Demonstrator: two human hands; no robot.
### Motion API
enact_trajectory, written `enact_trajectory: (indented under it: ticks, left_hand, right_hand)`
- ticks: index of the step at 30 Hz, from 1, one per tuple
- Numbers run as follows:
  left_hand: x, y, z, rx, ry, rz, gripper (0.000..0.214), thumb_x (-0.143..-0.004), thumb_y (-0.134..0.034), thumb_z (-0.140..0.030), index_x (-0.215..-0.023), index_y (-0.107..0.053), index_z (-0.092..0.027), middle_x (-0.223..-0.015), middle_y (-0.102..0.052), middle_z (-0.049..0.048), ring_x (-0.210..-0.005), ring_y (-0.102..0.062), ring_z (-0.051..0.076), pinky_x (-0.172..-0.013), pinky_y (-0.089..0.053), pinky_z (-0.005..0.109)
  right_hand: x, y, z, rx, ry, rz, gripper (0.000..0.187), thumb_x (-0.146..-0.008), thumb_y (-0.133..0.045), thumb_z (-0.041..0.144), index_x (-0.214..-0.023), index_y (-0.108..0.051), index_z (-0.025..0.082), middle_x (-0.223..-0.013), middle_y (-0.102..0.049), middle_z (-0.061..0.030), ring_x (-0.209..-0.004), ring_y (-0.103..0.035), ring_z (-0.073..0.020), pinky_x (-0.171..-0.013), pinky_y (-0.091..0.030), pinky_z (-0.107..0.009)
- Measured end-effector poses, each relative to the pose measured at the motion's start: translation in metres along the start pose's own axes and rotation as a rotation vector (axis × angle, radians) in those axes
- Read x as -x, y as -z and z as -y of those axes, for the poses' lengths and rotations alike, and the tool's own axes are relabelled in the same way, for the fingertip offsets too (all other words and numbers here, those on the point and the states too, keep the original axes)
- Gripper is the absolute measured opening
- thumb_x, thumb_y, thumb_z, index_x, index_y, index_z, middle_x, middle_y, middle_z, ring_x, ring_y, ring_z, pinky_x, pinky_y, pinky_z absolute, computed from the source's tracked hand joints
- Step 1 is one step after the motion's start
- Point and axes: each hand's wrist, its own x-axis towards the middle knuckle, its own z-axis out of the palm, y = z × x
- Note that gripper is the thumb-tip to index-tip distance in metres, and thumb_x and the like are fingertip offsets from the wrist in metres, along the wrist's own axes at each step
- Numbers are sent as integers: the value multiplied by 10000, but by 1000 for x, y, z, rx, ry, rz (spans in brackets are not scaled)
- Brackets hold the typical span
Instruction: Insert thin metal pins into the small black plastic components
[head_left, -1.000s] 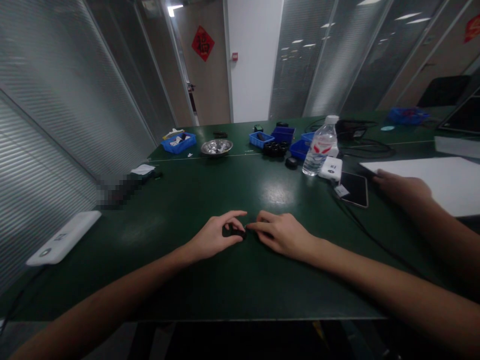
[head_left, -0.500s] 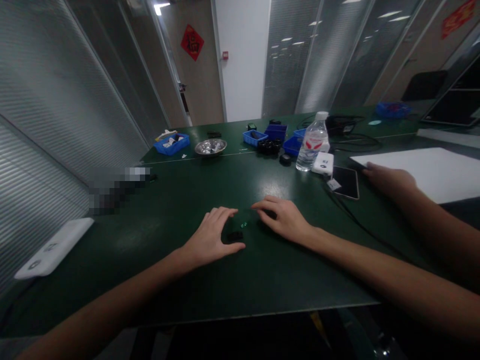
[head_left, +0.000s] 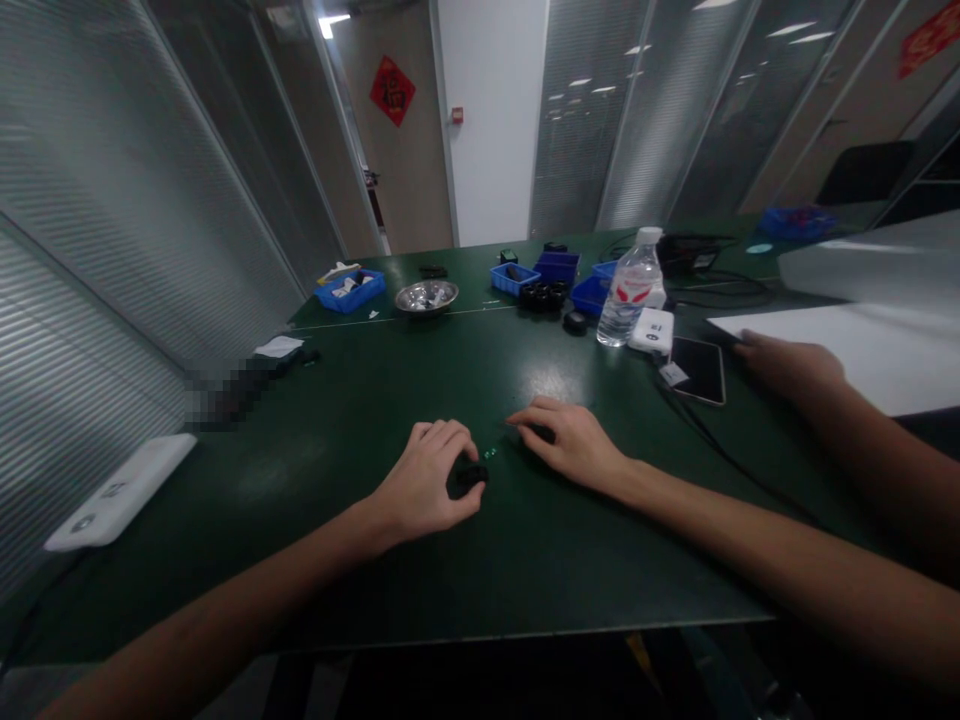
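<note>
My left hand [head_left: 431,480] rests low over the green table. Its thumb and index finger close around a small black block-like part [head_left: 472,475], whose exact kind I cannot make out. Just beyond the fingertips lie tiny green pieces [head_left: 490,454] on the tabletop. To their right is my right hand [head_left: 562,435], with thumb and index fingertips brought together in a pinch. Anything between those tips is too small to name.
A water bottle [head_left: 630,290], a white power bank [head_left: 651,330] and a phone [head_left: 697,368] stand or lie to the right. Farther back are a metal bowl [head_left: 426,297] and a blue basket [head_left: 350,290]. Another person's hand [head_left: 791,365] holds white sheets [head_left: 892,350].
My left thumb and fingers have closed in from a wide spread onto the black part. My right hand keeps its pinch. At right, the other person has lifted a white sheet.
</note>
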Motion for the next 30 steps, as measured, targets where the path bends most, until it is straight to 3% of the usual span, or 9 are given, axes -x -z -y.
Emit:
enact_trajectory:
  ticks: [3,7,13,16,19,25,27,30]
  left_hand:
    - [-2,-5,-12,35,-1,0,183,-909,-658,-353,-981,-644,-186,-1124,-658,76,-1047,-573,251,-934,-402,421]
    - [-10,-16,-20,76,-19,-46,146,-931,-653,-326,-967,-650,-185,-1188,-654,80,-1104,-566,257,-946,-414,420]
    - [-14,-12,0,5,-23,4,223,-988,-572,-320,-1138,-675,-191,-1131,-699,79,-1025,-615,236,-922,-480,409]
    - [-8,2,31,-11,50,0,280,-998,-537,-332,-1210,-680,-218,-1178,-705,75,-1077,-629,242,-955,-504,415]
    - [3,24,76,37,225,-51,357,-991,-521,-323,-1315,-639,-228,-1298,-679,72,-1163,-637,243,-1008,-515,417]
    - [43,91,178,-145,567,-173,401,-934,-557,-275,-1309,-650,-169,-1356,-669,90,-1191,-653,259,-1032,-497,361]
    - [60,113,202,-280,705,-172,349,-909,-593,-265,-1221,-707,-161,-1260,-726,67,-1121,-678,258,-989,-505,338]
    - [79,135,220,-342,823,-169,254,-849,-664,-221,-1074,-773,-175,-1032,-794,-12,-921,-711,207,-856,-522,264]
  right_hand:
    - [0,-1,-1,-10,-6,-13,250,-994,-547,258,-1163,-730,235,-1056,-700,-55,-853,-669,-177,-762,-520,-315]
    - [0,-1,-2,-7,-12,-17,241,-994,-551,260,-1150,-733,233,-1054,-699,-53,-841,-667,-173,-741,-513,-308]
    - [0,3,1,-17,-12,-1,250,-995,-551,253,-1170,-728,228,-1061,-699,-56,-865,-669,-178,-753,-519,-312]
    - [0,4,2,-32,-13,3,258,-995,-548,254,-1178,-728,233,-1062,-701,-56,-868,-671,-178,-758,-528,-314]
    - [0,5,1,-38,-14,12,268,-998,-541,262,-1193,-725,235,-1074,-701,-58,-859,-671,-176,-738,-533,-313]
    - [0,3,0,-39,-10,12,272,-1004,-535,265,-1205,-716,236,-1097,-697,-58,-873,-669,-176,-762,-541,-323]
    - [0,3,0,-36,-18,14,267,-1003,-535,262,-1193,-721,233,-1088,-698,-57,-880,-669,-179,-759,-538,-322]
    - [0,2,0,-38,-15,15,264,-1002,-537,262,-1192,-720,236,-1091,-696,-53,-873,-668,-176,-763,-538,-323]
